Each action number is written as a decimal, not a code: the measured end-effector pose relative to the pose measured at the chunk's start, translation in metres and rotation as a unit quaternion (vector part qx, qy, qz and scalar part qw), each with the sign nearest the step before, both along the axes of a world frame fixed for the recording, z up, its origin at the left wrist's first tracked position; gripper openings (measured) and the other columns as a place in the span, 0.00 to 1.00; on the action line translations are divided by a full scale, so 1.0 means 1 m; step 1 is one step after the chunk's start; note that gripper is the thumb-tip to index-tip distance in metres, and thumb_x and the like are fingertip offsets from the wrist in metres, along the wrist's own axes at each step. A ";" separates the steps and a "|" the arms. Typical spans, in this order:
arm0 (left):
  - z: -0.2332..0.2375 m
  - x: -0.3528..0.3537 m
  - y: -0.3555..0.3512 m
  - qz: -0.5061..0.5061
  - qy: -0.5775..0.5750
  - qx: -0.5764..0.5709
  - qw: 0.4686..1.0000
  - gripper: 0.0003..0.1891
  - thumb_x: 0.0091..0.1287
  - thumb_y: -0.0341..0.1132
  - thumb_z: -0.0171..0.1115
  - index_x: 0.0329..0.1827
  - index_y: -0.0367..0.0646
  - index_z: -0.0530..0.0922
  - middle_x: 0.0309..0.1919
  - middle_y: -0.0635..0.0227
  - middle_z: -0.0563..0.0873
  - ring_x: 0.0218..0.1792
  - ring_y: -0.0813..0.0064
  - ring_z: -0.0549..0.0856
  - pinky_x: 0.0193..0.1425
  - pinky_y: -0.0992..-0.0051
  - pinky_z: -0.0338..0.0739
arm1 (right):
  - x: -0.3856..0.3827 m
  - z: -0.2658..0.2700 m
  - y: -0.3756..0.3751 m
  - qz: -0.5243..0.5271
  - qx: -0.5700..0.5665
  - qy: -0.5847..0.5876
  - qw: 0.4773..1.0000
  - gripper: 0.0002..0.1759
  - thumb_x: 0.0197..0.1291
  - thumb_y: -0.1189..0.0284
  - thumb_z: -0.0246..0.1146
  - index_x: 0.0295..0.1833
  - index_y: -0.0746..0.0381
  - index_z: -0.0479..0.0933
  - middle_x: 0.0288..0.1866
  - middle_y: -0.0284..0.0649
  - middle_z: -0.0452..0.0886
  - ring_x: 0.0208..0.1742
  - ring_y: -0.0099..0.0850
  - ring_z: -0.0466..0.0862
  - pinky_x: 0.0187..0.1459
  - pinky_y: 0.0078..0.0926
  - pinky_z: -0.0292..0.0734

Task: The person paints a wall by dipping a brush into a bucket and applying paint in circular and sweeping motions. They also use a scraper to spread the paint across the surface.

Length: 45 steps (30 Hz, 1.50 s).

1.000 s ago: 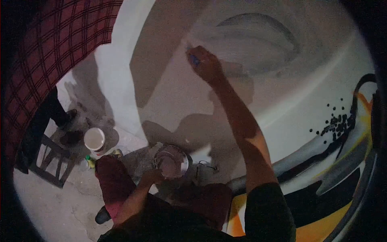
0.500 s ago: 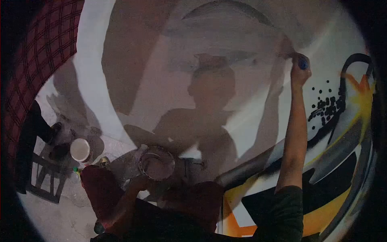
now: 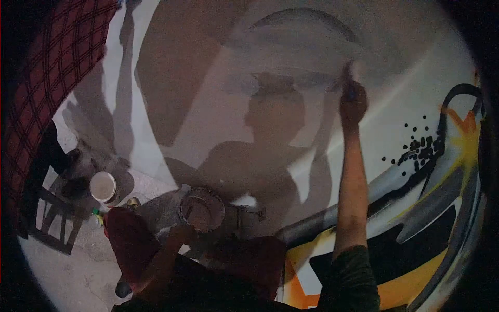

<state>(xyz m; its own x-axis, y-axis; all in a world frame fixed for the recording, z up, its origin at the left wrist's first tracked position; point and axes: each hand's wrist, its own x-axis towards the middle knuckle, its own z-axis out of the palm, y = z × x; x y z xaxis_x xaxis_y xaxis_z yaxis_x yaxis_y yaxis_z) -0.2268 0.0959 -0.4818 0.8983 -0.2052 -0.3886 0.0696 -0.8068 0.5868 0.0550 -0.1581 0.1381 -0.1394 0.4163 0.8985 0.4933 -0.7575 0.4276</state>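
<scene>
From the head camera, your right hand (image 3: 353, 106) is raised at arm's length against the wall (image 3: 208, 104). Its fingers are wrapped tight around a blue-handled tool (image 3: 352, 94). The tool's upper end touches the wall just below a broad grey arc (image 3: 306, 21) painted near the top. The tool's head is too dim to make out.

Your left hand (image 3: 179, 234) is low, at the near rim of an open paint bucket (image 3: 202, 209) that stands on the floor at the foot of the wall. The light is too poor to tell whether your fingers are closed on the rim or only resting there.

The wall in front of you is mostly plain white, and your own shadow (image 3: 275, 125) falls across its middle. To the right the wall carries a mural (image 3: 431, 218) in black, grey, orange and yellow bands, with a scatter of black dots (image 3: 416, 151) above them.

A red plaid cloth (image 3: 47, 78) hangs at the left. Below it a wooden frame (image 3: 52, 223) stands on the rough concrete floor (image 3: 67, 265), and another person's dark legs (image 3: 49, 156) are beside the frame. A white tub (image 3: 103, 186) sits on the floor, left of the paint bucket and apart from it. Your red-trousered knee (image 3: 130, 239) is just beneath the tub.
</scene>
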 end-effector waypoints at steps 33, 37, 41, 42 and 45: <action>-0.019 0.012 0.001 -0.115 -0.017 0.040 0.992 0.25 0.69 0.51 0.49 0.62 0.44 0.73 0.61 0.52 0.75 0.61 0.52 0.75 0.64 0.53 0.69 | -0.017 0.063 -0.081 -0.085 -0.091 0.021 0.992 0.08 0.61 0.71 0.65 0.42 0.63 0.80 0.40 0.44 0.85 0.39 0.39 0.86 0.40 0.32 0.80; 0.060 -0.007 0.006 -0.059 -0.060 0.061 0.995 0.19 0.68 0.45 0.49 0.55 0.46 0.78 0.53 0.54 0.81 0.49 0.52 0.84 0.51 0.54 0.79 | -0.037 0.123 -0.073 -0.161 0.039 0.049 0.985 0.10 0.64 0.66 0.61 0.41 0.62 0.79 0.38 0.46 0.85 0.38 0.43 0.86 0.38 0.36 0.80; -0.049 0.000 0.006 -0.010 -0.038 0.006 0.999 0.25 0.69 0.49 0.52 0.64 0.46 0.70 0.60 0.56 0.77 0.60 0.53 0.76 0.63 0.54 0.70 | -0.020 0.123 -0.046 -0.199 0.147 0.008 0.969 0.13 0.63 0.61 0.62 0.40 0.60 0.79 0.37 0.46 0.85 0.37 0.43 0.86 0.37 0.38 0.80; -0.054 0.002 0.006 0.001 -0.040 0.004 0.999 0.25 0.68 0.48 0.53 0.65 0.46 0.70 0.60 0.57 0.77 0.61 0.54 0.76 0.64 0.54 0.69 | -0.014 0.119 -0.035 -0.164 0.162 0.009 0.973 0.13 0.62 0.61 0.63 0.40 0.60 0.79 0.37 0.46 0.84 0.38 0.43 0.86 0.38 0.39 0.80; 0.029 -0.014 0.003 0.003 -0.091 0.050 0.995 0.18 0.65 0.41 0.56 0.57 0.47 0.75 0.52 0.60 0.82 0.52 0.55 0.83 0.54 0.55 0.77 | 0.010 0.096 0.000 -0.102 0.189 0.005 0.977 0.12 0.59 0.62 0.65 0.41 0.59 0.79 0.38 0.47 0.83 0.41 0.43 0.84 0.42 0.40 0.79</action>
